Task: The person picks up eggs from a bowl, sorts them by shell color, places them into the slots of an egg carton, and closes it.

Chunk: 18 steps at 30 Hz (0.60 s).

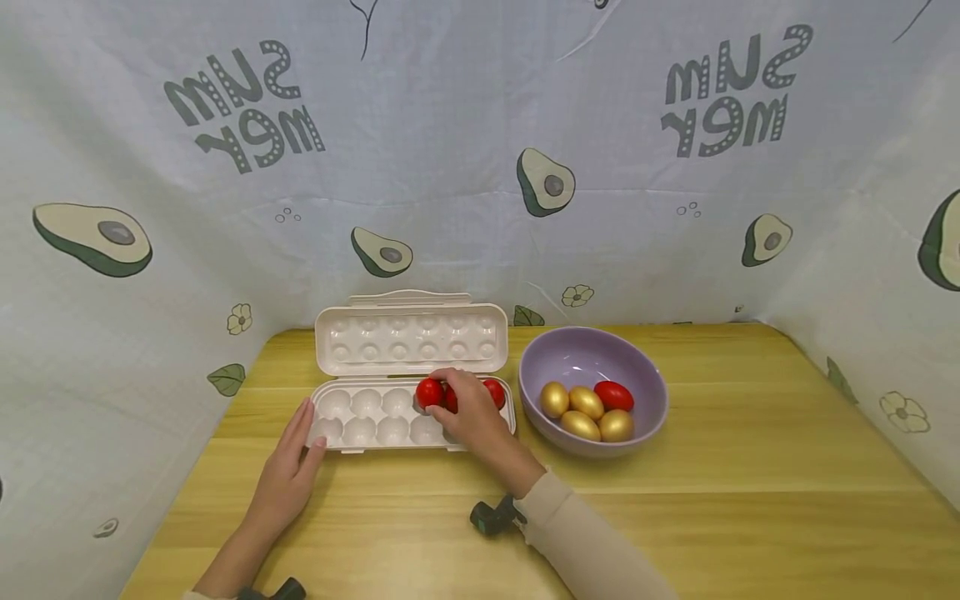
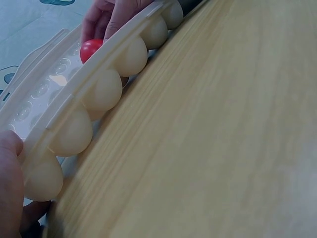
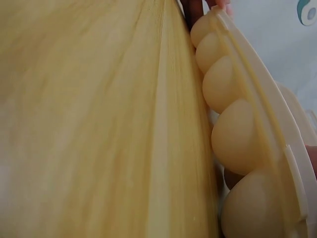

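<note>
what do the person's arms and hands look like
Left hand and right hand: no gloves. The right sleeve is plain beige; only a pale edge of the left sleeve shows. A dark device sits by the right sleeve, another by the left.

room above tabletop right of bowl, raised lid blocking back of carton

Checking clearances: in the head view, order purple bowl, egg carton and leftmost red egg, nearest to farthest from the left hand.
1. Egg carton: left hand touching its left end.
2. Leftmost red egg: at the right hand's fingertips.
3. Purple bowl: right of the carton.
</note>
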### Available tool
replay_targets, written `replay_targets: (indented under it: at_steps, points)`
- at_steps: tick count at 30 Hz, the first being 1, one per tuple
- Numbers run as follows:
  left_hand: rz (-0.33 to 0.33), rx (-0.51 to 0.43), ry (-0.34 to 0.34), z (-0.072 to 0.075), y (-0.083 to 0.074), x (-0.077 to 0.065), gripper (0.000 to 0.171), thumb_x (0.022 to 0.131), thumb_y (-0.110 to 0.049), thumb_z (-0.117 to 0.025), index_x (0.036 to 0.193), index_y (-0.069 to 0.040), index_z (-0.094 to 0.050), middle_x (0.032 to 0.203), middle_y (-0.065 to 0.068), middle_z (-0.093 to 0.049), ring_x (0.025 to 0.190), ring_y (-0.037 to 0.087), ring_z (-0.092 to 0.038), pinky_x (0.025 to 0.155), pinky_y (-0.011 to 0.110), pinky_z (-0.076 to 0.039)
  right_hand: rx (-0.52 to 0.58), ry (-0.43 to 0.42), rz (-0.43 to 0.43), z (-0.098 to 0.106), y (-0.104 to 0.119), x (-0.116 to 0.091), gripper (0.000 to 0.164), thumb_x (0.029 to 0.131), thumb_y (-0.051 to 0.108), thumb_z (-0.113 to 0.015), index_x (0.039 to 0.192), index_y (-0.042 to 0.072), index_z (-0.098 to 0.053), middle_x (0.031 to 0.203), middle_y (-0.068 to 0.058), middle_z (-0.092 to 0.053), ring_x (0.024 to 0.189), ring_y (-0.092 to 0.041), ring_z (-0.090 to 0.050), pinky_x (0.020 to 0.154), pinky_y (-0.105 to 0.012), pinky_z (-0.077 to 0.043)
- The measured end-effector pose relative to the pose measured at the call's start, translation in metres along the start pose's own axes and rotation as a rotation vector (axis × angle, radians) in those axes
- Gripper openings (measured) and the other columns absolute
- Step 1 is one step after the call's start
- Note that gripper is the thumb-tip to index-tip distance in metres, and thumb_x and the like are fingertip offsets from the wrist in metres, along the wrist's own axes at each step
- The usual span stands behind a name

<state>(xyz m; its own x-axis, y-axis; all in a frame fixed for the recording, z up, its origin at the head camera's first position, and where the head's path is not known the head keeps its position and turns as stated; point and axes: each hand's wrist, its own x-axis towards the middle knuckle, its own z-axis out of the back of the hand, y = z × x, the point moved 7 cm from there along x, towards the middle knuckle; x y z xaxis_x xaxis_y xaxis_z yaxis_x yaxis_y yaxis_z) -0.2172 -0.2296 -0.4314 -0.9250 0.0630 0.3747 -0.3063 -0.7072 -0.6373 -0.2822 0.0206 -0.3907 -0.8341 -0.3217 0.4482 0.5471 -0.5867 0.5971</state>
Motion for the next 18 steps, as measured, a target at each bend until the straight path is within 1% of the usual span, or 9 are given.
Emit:
replay_targets:
  at_steps: [2,4,9,13,18]
  points:
    - [-0.001,0.004,0.002,0.0002,-0.0006,-0.0001,0.055,0.096,-0.025,-0.042,0.143,-0.006,-0.020,0.148,0.012,-0.018,0.134,0.027,-0.018,0.105,0.011,-0.008,-0.012,0.006,-0.004,-0.0015,-0.0006,0.0001,0.038,0.077,0.019,-0.072,0.111,0.015,-0.056,0.105,0.003,-0.058,0.097,-0.011,-0.051,0.085,-0.027,-0.046]
    - [-0.002,0.007,0.003,0.0005,-0.0012,-0.0002,0.055,0.096,-0.025,-0.042,0.143,-0.006,-0.020,0.148,0.012,-0.018,0.134,0.027,-0.018,0.105,0.011,-0.008,-0.020,0.005,0.002,-0.0025,-0.0006,0.0001,0.034,0.078,0.018,-0.071,0.108,0.014,-0.057,0.101,0.002,-0.059,0.093,-0.013,-0.052,0.081,-0.026,-0.047]
    - [-0.003,0.008,0.008,0.0005,-0.0022,-0.0010,0.055,0.096,-0.025,-0.042,0.143,-0.006,-0.020,0.149,0.011,-0.017,0.134,0.028,-0.017,0.105,0.011,-0.007,-0.029,-0.031,0.035,-0.0012,0.0009,-0.0003,0.023,0.080,0.014,-0.069,0.101,0.011,-0.061,0.093,-0.002,-0.060,0.086,-0.019,-0.052,0.074,-0.026,-0.046]
    - [-0.004,0.010,0.011,0.0000,-0.0019,-0.0011,0.055,0.097,-0.025,-0.041,0.144,-0.006,-0.019,0.149,0.010,-0.017,0.135,0.027,-0.017,0.105,0.011,-0.007,-0.038,-0.042,0.035,-0.0004,0.0009,-0.0002,0.022,0.080,0.014,-0.068,0.101,0.011,-0.061,0.095,-0.002,-0.061,0.087,-0.020,-0.053,0.075,-0.026,-0.045]
    - [-0.008,0.005,0.009,-0.0007,-0.0009,-0.0009,0.055,0.097,-0.025,-0.041,0.144,-0.006,-0.019,0.149,0.011,-0.017,0.135,0.027,-0.017,0.105,0.011,-0.006,-0.040,-0.030,0.021,-0.0004,0.0008,-0.0009,0.023,0.080,0.015,-0.068,0.101,0.011,-0.061,0.096,-0.001,-0.061,0.090,-0.019,-0.053,0.077,-0.027,-0.046]
